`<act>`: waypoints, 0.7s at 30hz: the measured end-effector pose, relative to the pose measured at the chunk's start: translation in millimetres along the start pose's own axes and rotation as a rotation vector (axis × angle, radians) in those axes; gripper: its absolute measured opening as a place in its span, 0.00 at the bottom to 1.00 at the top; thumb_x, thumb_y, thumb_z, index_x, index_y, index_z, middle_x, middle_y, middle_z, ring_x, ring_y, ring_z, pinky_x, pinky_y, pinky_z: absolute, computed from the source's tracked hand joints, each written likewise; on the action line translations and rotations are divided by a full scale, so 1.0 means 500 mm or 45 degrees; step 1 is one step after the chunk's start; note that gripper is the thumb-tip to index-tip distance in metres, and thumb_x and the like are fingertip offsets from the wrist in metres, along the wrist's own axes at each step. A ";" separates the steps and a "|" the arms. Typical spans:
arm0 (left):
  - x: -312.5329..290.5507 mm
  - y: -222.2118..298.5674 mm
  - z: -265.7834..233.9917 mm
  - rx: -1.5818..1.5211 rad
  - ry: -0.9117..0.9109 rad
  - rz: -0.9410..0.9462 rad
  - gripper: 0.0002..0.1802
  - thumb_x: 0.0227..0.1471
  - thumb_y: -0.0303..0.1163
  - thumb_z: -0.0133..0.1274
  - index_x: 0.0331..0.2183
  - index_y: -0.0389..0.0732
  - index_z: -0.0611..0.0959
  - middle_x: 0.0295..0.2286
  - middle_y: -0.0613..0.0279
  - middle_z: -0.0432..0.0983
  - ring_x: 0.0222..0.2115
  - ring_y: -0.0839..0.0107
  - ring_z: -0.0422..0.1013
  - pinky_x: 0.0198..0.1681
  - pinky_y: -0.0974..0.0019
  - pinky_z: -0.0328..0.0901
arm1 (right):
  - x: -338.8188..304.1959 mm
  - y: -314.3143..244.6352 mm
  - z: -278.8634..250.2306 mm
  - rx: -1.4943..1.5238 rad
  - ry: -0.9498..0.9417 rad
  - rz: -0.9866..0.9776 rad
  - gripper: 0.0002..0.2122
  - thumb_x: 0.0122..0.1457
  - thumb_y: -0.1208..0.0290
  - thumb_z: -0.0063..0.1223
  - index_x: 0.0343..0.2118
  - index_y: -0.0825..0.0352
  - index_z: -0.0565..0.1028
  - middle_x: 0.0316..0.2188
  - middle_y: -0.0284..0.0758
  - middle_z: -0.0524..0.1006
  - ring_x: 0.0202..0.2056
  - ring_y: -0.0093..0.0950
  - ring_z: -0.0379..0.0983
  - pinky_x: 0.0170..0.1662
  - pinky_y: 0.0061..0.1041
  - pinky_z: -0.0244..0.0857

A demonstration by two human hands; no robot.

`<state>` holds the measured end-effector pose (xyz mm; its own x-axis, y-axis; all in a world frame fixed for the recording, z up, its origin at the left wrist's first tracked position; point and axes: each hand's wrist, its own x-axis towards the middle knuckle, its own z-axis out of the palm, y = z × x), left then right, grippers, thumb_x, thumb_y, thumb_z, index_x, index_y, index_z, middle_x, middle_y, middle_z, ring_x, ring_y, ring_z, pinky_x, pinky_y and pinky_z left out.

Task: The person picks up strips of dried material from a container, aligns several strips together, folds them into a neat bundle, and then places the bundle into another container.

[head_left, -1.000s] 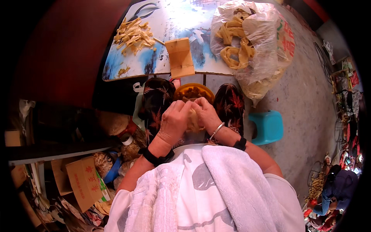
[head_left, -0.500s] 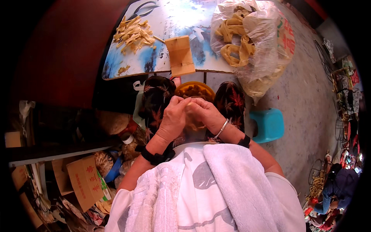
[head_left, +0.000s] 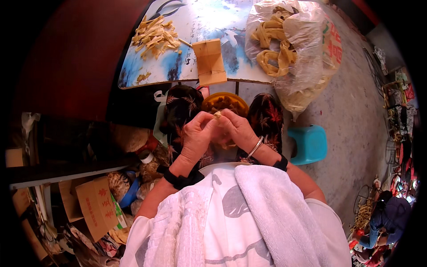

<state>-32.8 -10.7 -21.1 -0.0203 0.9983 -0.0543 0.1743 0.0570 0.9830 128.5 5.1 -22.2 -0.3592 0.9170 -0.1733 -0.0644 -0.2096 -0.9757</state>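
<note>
A small pale-yellow strip piece (head_left: pixel 217 114) is pinched between the fingertips of both hands, which meet over my lap. My left hand (head_left: pixel 198 132) and my right hand (head_left: pixel 240 131) are both closed, thumbs and fingers pressed together; the fingers cover most of the piece. A silver bangle circles my right wrist. Just beyond my hands, between my knees, stands an orange-yellow basin (head_left: pixel 245 103) holding brown pieces. More pieces show dimly below my hands.
On the patterned table (head_left: pixel 187 73) lie a pile of pale-yellow strips (head_left: pixel 155 38) and a folded cardboard piece (head_left: pixel 210 62). A clear plastic bag (head_left: pixel 307 58) with coiled tan strips overhangs its right side. A turquoise stool (head_left: pixel 309 144) stands right; cardboard boxes (head_left: pixel 95 207) crowd the left.
My fingertips have parted slightly, and the pale piece between them now shows more plainly. The view has shifted a little.
</note>
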 end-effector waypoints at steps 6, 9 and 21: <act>0.030 0.009 -0.043 -0.263 -0.043 -0.176 0.03 0.57 0.25 0.54 0.35 0.40 0.80 0.23 0.70 0.73 0.19 0.83 0.66 0.22 0.78 0.62 | -0.011 -0.011 -0.031 -0.682 0.154 -0.398 0.06 0.62 0.70 0.49 0.38 0.66 0.72 0.22 0.39 0.76 0.23 0.34 0.76 0.27 0.30 0.68; 0.031 0.010 -0.041 -0.887 -0.114 -0.396 0.08 0.56 0.25 0.54 0.40 0.41 0.79 0.31 0.66 0.76 0.28 0.78 0.71 0.33 0.73 0.67 | -0.010 -0.017 -0.019 -0.680 0.323 -0.505 0.05 0.60 0.72 0.52 0.35 0.67 0.71 0.23 0.43 0.76 0.26 0.42 0.75 0.29 0.32 0.68; 0.012 0.012 -0.007 -0.401 -0.342 -0.216 0.14 0.59 0.25 0.50 0.48 0.38 0.74 0.38 0.66 0.76 0.38 0.81 0.71 0.42 0.77 0.65 | 0.020 -0.021 -0.023 -0.569 0.302 -0.464 0.09 0.60 0.66 0.52 0.38 0.67 0.74 0.33 0.42 0.77 0.33 0.38 0.76 0.37 0.33 0.69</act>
<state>-35.3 -4.6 -14.9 0.2412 0.9447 -0.2222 -0.1183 0.2559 0.9595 136.2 20.2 -14.9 -0.1674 0.9640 0.2066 0.2702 0.2464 -0.9307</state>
